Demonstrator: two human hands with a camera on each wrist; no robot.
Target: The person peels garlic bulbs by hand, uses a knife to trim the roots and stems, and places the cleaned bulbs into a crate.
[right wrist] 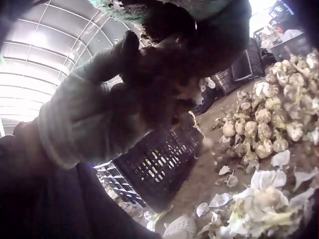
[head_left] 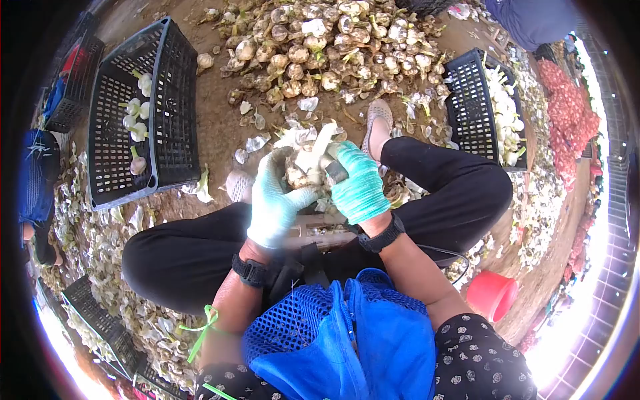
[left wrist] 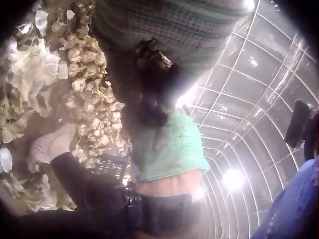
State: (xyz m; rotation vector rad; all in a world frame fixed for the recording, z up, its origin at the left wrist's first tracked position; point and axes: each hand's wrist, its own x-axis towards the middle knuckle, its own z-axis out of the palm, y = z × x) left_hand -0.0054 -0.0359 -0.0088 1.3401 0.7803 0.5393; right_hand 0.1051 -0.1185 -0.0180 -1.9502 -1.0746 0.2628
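Observation:
Both gloved hands meet over the lap at a garlic bulb (head_left: 303, 175) with pale, loose outer skin. The left hand (head_left: 272, 200), in a pale glove, holds the bulb from the left, its thumb pointing across toward the other hand. From the right, the right hand (head_left: 360, 183), in a striped green glove, curls its fingers at the bulb and its pale leafy skin (head_left: 323, 140). A small dark piece (head_left: 337, 172) sits at the right thumb; I cannot tell what it is. In the wrist views the bulb is mostly hidden in shadow between the gloves.
Ahead lies a large heap of garlic bulbs (head_left: 307, 50). A black crate (head_left: 175, 100) with a few peeled bulbs stands at left, another crate (head_left: 470, 100) with garlic at right. Shed skins (head_left: 113, 260) cover the ground. A red bucket (head_left: 490, 295) and red net bags (head_left: 567, 113) are at right.

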